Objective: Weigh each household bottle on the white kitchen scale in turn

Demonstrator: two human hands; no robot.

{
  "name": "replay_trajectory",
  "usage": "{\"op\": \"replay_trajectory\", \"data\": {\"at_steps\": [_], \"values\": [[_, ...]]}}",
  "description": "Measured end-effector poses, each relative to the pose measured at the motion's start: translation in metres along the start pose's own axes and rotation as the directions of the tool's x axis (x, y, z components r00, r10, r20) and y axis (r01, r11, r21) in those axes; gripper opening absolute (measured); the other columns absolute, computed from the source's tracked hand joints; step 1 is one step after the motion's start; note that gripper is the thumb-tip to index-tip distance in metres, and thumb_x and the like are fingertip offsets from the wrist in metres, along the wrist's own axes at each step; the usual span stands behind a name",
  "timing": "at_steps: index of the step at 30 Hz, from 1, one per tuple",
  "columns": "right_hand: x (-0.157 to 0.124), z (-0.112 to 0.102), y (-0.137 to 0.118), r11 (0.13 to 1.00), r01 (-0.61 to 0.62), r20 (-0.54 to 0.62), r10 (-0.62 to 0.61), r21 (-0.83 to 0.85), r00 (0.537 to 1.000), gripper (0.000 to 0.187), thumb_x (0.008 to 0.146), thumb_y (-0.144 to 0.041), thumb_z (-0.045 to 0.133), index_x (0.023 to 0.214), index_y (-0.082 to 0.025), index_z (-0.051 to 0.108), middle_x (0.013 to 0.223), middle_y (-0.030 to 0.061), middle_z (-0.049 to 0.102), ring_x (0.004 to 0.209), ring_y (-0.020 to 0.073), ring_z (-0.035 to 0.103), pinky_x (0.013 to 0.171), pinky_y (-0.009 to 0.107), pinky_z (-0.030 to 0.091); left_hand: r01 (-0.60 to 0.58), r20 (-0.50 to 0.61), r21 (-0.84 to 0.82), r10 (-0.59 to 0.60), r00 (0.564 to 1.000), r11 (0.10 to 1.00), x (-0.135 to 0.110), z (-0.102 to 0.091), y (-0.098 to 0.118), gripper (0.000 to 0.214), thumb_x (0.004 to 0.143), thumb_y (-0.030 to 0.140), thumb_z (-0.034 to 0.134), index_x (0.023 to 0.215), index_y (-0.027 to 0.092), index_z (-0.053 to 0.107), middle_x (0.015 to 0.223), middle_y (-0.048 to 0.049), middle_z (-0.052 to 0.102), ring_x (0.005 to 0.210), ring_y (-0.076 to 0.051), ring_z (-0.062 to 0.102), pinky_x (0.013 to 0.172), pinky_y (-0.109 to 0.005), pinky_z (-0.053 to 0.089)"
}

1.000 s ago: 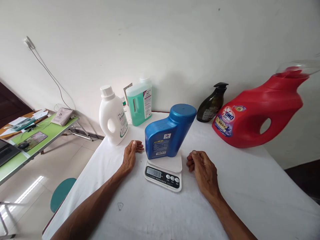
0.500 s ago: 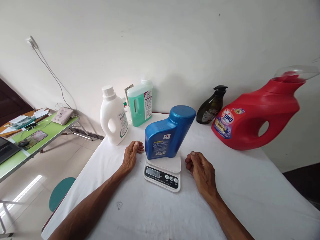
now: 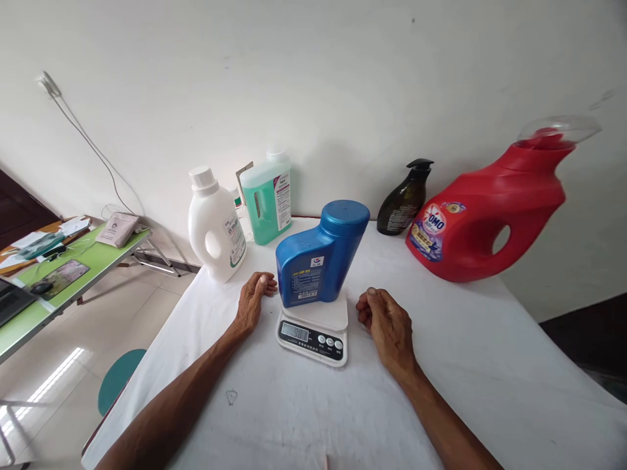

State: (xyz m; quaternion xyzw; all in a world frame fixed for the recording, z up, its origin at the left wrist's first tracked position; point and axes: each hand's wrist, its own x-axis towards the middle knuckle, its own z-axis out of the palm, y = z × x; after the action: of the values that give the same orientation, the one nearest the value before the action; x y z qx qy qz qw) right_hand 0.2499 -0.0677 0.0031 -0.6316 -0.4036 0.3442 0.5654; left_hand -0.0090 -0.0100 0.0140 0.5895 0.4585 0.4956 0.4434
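The left hand (image 3: 251, 301), half open and empty, rests just beside the blue bottle (image 3: 313, 261). The bottle stands on the white scale (image 3: 312, 338), between the hands. Across from it, the right hand (image 3: 389, 323) is loosely curled, partly open, with nothing visible in it. Compared with half a second ago, only the view shifts slightly; hands, bottle and scale keep their arrangement.

Mid-frame, a capped blue bottle (image 3: 318, 261) stands upright on a white digital scale (image 3: 313, 337), its digits hard to read.
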Motion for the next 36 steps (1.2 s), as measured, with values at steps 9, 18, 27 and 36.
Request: {"op": "replay_trajectory", "data": {"at_steps": [9,18,27,36], "values": [[0.001,0.000,0.001,0.999,0.024,-0.006,-0.023,0.042,1.000,0.057,0.093,-0.074,0.049,0.072,-0.022,0.055,0.070,0.0024,0.061,0.058,0.0141,0.052,0.053,0.027,0.042,-0.202,0.156,0.075,0.188,0.970,0.977,0.005,0.014,0.061,0.063,0.083,0.055,0.076,0.134,0.023,0.057,0.132,-0.0105,0.066,0.121,-0.028,0.063,0.103,-0.042,0.052],[-0.002,-0.001,-0.009,0.995,0.066,-0.004,-0.066,0.080,0.998,0.056,0.096,-0.073,0.046,0.071,-0.023,0.051,0.070,0.0013,0.060,0.057,0.0144,0.052,0.055,0.028,0.042,0.017,0.068,0.063,-0.021,0.997,0.998,0.017,0.039,0.094,0.052,0.060,0.038,0.094,0.101,0.017,0.071,0.091,-0.0050,0.077,0.084,-0.025,0.073,0.075,-0.036,0.061],[0.000,-0.002,-0.007,0.989,0.102,-0.004,-0.102,0.105,0.995,0.057,0.097,-0.074,0.040,0.071,-0.024,0.048,0.068,-0.0001,0.057,0.055,0.0148,0.050,0.057,0.029,0.043,-0.076,-0.021,-0.185,0.073,0.997,0.980,0.076,0.094,0.098,0.060,0.051,0.030,0.096,0.103,0.013,0.070,0.097,-0.0091,0.077,0.086,-0.025,0.073,0.083,-0.041,0.061],[-0.001,-0.003,-0.008,0.988,0.100,-0.008,-0.100,0.119,0.995,0.054,0.098,-0.071,0.040,0.071,-0.024,0.048,0.068,-0.0008,0.054,0.054,0.0142,0.047,0.053,0.028,0.041,-0.110,-0.052,-0.217,0.101,0.994,0.970,0.191,0.186,0.057,0.056,0.052,0.025,0.094,0.101,0.016,0.068,0.099,-0.0103,0.076,0.084,-0.022,0.071,0.080,-0.040,0.060]]}}
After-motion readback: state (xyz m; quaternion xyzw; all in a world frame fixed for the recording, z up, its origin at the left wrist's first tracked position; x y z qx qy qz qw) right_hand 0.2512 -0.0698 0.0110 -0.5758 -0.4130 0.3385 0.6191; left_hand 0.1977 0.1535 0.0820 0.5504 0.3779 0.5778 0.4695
